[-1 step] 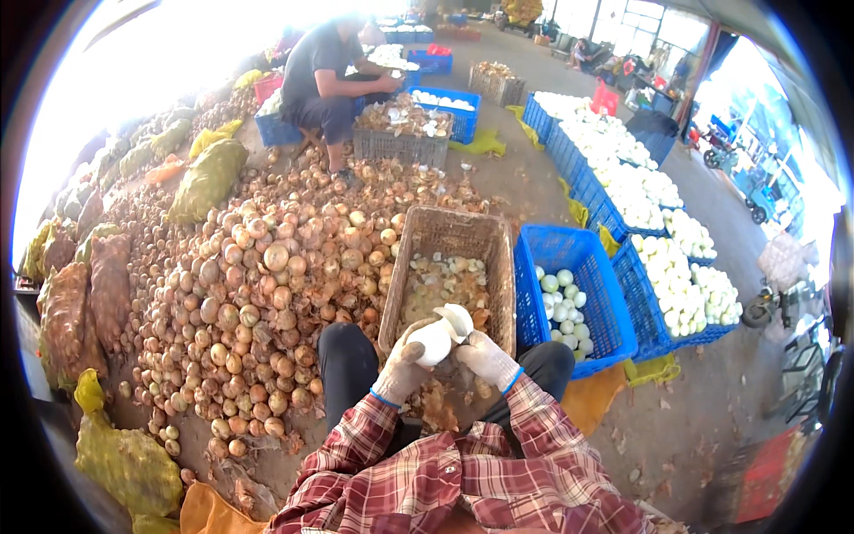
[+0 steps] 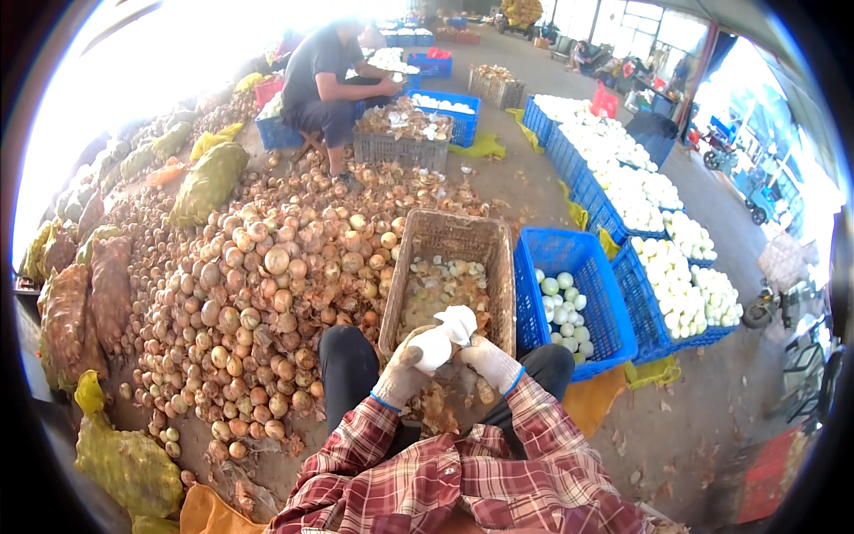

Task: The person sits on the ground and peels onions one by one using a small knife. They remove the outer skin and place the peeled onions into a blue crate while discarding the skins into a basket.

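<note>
Both my hands wear pale gloves with blue cuffs and meet above the near end of a brown crate (image 2: 411, 267). My left hand (image 2: 400, 369) is closed around a peeled white onion (image 2: 433, 350). Against its right side my right hand (image 2: 489, 363) pinches a loose white onion layer (image 2: 458, 322), which stands up and folds over at the top. Whether a small blade sits in the right fingers is hidden. Inside the crate lie onion skins and scraps (image 2: 445, 283). Just right of it, a blue crate (image 2: 598, 276) holds several peeled onions (image 2: 562, 307).
A large heap of unpeeled onions (image 2: 276, 294) spreads along my left. Filled mesh sacks (image 2: 209, 182) lie beyond it. Blue crates of peeled onions (image 2: 654, 267) line the right. Ahead, a seated person (image 2: 325, 80) works behind a grey crate (image 2: 400, 153) of skins.
The loose white layer has bent over and turned between my hands, its upper edge now folded. My hands stay in nearly the same place.
</note>
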A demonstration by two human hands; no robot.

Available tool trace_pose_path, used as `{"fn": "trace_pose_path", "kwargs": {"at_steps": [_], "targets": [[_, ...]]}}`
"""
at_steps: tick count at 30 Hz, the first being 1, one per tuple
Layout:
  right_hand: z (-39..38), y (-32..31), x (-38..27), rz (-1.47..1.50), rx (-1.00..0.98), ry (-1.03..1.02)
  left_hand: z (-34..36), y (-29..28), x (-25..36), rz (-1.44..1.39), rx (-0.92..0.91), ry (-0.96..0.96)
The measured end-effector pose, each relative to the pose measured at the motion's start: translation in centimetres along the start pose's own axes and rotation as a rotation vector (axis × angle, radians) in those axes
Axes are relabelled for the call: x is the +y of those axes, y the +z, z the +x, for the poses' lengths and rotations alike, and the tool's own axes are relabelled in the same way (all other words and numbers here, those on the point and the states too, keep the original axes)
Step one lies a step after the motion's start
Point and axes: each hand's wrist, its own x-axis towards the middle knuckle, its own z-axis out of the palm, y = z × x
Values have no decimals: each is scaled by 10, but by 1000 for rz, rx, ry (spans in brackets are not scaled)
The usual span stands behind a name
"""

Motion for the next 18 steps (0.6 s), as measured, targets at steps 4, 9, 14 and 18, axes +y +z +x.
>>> {"fn": "trace_pose_path", "kwargs": {"at_steps": [4,9,14,18], "targets": [[8,-9,33,229,1,117,6,2,4,35,-205,-85],[-2,-3,10,182,-56,195,-4,5,-3,-100,19,-70],[4,0,29,186,20,119,0,-28,-23,-196,14,-76],[16,-10,48,193,93,212,2,-43,-37,-490,168,-160]]}}
